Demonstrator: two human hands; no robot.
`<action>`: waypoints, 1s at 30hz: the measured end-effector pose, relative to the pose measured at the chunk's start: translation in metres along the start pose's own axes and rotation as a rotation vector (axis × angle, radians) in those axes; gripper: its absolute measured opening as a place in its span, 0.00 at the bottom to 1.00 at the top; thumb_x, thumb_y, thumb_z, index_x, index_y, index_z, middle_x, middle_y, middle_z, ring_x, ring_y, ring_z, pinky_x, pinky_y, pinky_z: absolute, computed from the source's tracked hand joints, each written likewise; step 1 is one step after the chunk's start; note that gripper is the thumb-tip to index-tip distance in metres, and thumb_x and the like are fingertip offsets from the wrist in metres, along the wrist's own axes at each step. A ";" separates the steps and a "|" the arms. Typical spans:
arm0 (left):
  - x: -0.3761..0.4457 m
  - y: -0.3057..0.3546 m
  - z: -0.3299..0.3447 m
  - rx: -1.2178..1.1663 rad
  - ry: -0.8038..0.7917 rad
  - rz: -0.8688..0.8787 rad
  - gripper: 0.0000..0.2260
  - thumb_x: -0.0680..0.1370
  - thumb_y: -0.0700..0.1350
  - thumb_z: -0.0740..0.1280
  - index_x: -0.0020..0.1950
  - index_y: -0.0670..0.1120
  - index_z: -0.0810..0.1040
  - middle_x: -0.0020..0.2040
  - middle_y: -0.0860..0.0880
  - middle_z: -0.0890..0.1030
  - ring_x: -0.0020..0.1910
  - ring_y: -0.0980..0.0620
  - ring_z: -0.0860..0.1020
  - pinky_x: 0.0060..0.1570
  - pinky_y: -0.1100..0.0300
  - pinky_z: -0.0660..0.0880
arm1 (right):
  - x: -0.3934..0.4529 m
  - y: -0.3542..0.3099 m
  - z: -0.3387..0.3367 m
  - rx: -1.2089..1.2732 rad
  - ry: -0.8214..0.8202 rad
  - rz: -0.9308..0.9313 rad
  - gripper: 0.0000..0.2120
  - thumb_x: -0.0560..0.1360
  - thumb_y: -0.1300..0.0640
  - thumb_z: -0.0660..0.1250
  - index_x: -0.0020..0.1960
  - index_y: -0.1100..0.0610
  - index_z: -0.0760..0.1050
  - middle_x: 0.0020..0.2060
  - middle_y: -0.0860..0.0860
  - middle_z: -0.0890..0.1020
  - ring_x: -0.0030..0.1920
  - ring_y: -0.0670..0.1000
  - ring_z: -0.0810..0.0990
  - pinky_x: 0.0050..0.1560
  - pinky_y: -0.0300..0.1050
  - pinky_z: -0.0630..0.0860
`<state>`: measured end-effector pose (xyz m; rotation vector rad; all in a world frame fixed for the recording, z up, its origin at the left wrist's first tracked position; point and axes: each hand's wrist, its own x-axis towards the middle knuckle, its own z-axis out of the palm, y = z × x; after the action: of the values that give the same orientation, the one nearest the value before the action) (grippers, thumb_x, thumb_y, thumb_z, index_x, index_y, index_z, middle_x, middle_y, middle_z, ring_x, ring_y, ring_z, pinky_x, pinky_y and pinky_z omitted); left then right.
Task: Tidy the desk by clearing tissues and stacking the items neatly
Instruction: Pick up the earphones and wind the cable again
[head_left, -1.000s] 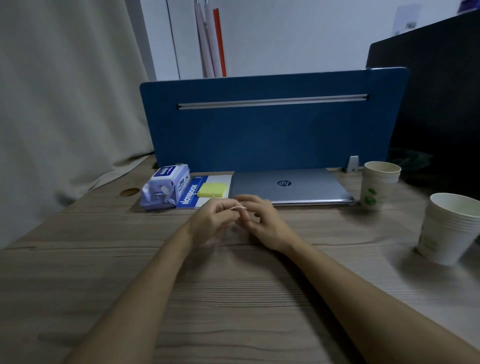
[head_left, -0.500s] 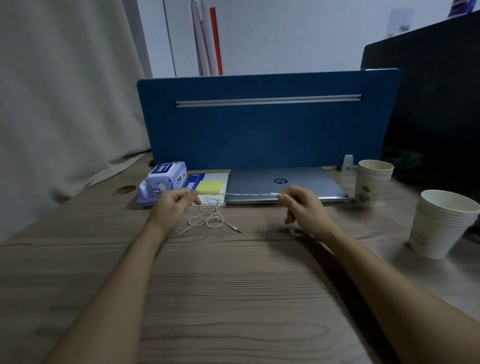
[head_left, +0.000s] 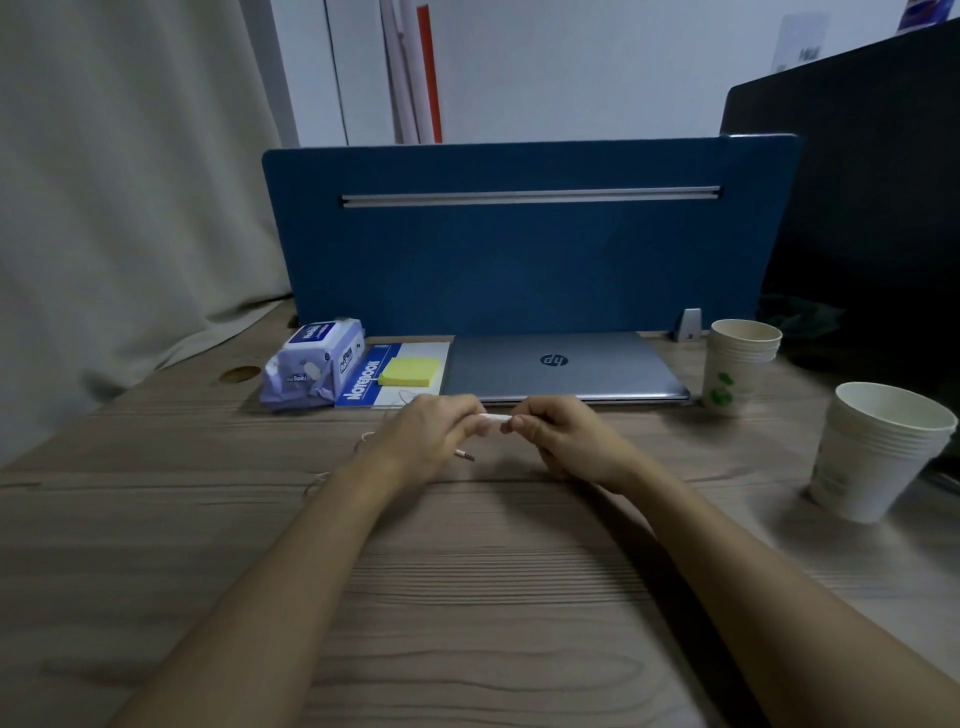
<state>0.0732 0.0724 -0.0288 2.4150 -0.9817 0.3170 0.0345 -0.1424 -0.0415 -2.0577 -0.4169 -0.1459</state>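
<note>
Both hands meet over the middle of the wooden desk (head_left: 467, 597). My left hand (head_left: 431, 434) and my right hand (head_left: 561, 436) pinch a thin white earphone cable (head_left: 494, 417) between their fingertips. Its metal plug (head_left: 466, 455) lies on the desk under my left hand, and loose cable loops trail off by my left wrist. Behind the hands, a closed grey laptop (head_left: 563, 366) lies flat. To its left a blue-and-white notebook (head_left: 395, 371) carries a yellow sticky-note pad (head_left: 409, 372). A purple tissue pack (head_left: 311, 366) lies at the far left.
A blue divider panel (head_left: 519, 244) stands behind the laptop. Two stacks of paper cups stand at the right, one far (head_left: 740, 366), one near (head_left: 878, 452). A dark screen (head_left: 872, 208) fills the right back. A curtain (head_left: 119, 208) hangs on the left, by a round cable hole (head_left: 240, 374).
Half a second ago my hands were spread wide with the cable stretched between them. They have come back together at the desk's middle, bunching the cable between the fingertips.
</note>
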 end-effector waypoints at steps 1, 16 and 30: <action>-0.001 -0.006 -0.003 0.025 0.015 -0.011 0.09 0.82 0.54 0.60 0.43 0.56 0.75 0.39 0.55 0.80 0.40 0.54 0.78 0.43 0.51 0.76 | 0.000 0.002 -0.004 -0.022 0.001 0.011 0.09 0.82 0.55 0.61 0.47 0.53 0.79 0.20 0.43 0.72 0.21 0.41 0.68 0.23 0.35 0.65; -0.018 -0.051 -0.023 0.210 0.091 -0.197 0.11 0.82 0.57 0.58 0.44 0.56 0.74 0.37 0.59 0.77 0.40 0.52 0.76 0.35 0.57 0.68 | -0.005 0.011 -0.028 0.065 0.117 0.102 0.11 0.81 0.59 0.62 0.51 0.63 0.82 0.30 0.51 0.73 0.28 0.47 0.67 0.28 0.40 0.64; -0.001 0.011 -0.003 -0.123 0.029 -0.088 0.31 0.76 0.62 0.62 0.76 0.51 0.64 0.70 0.54 0.73 0.68 0.55 0.70 0.68 0.53 0.67 | 0.005 -0.006 -0.001 0.438 0.224 0.038 0.08 0.78 0.72 0.61 0.43 0.61 0.71 0.36 0.60 0.75 0.31 0.45 0.80 0.37 0.38 0.79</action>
<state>0.0649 0.0682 -0.0224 2.3270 -0.8544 0.2519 0.0370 -0.1396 -0.0353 -1.5965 -0.2440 -0.2370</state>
